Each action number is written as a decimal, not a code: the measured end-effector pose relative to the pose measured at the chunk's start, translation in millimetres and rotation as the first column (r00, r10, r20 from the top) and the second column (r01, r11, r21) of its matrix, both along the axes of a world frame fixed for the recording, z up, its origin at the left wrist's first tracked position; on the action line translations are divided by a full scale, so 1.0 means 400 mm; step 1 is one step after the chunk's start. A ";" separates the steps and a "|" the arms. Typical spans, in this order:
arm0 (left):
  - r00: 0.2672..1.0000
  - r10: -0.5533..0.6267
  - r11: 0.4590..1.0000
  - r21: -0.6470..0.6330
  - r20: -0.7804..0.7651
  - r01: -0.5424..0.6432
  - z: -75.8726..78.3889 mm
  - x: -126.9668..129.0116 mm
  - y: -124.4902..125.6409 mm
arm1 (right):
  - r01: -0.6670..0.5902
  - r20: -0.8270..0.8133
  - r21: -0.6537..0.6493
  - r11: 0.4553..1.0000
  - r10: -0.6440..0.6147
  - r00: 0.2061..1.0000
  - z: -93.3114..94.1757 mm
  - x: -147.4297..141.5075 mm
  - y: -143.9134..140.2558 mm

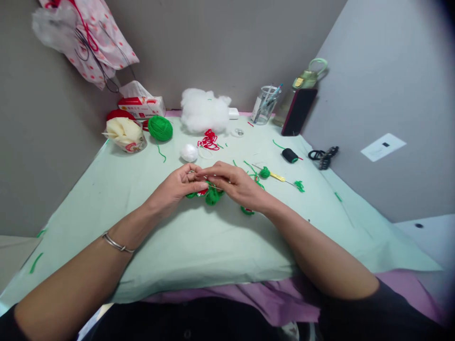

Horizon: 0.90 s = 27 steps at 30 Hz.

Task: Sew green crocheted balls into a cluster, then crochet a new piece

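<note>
Close together above the cloth-covered table, my two hands meet over a small green and red yarn piece (213,195). My left hand (182,182) is closed on its left side, thumb on top beside a red patch. My right hand (234,182) is closed too, pinching a thin needle-like tool whose light shaft shows under the fingers; its exact kind is unclear. Part of the yarn piece is hidden behind the fingers. Another green and red piece (248,210) lies under my right wrist. A yellow-handled crochet hook (277,176) rests to the right by green yarn.
Behind my hands are a white yarn ball (189,153), red yarn (209,140), white stuffing (206,111) and a green yarn ball (160,128). A tub (126,135) and tissue box (142,106) stand back left. A pen jar (265,106), phone (299,112) and black spool (290,155) are at right.
</note>
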<state>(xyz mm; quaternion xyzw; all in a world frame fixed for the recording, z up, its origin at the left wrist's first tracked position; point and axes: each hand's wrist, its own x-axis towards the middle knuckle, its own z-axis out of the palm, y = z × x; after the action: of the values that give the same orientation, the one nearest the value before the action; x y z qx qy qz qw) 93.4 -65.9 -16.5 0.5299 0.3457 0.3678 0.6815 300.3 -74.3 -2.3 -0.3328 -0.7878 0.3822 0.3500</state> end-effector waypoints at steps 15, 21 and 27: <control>0.996 -0.071 0.997 -0.048 -0.062 0.068 0.010 -0.003 0.002 | 0.031 -0.238 -0.276 0.961 -0.100 0.966 0.009 0.001 0.018; 0.987 -0.117 0.989 -0.103 -0.110 0.105 0.017 0.000 -0.010 | 0.188 -0.425 -0.362 0.913 -0.342 0.838 0.018 0.024 0.041; 0.979 -0.164 0.985 -0.075 -0.124 0.155 0.018 0.014 -0.020 | -0.132 -0.534 -0.581 0.803 -0.254 0.807 0.027 0.022 0.029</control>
<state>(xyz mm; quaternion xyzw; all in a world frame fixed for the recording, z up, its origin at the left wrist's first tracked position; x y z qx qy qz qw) 99.1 -73.9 -9.3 0.5565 0.3575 0.2652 0.7016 309.2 -62.9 8.5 -0.3165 -0.4685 0.6801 0.4667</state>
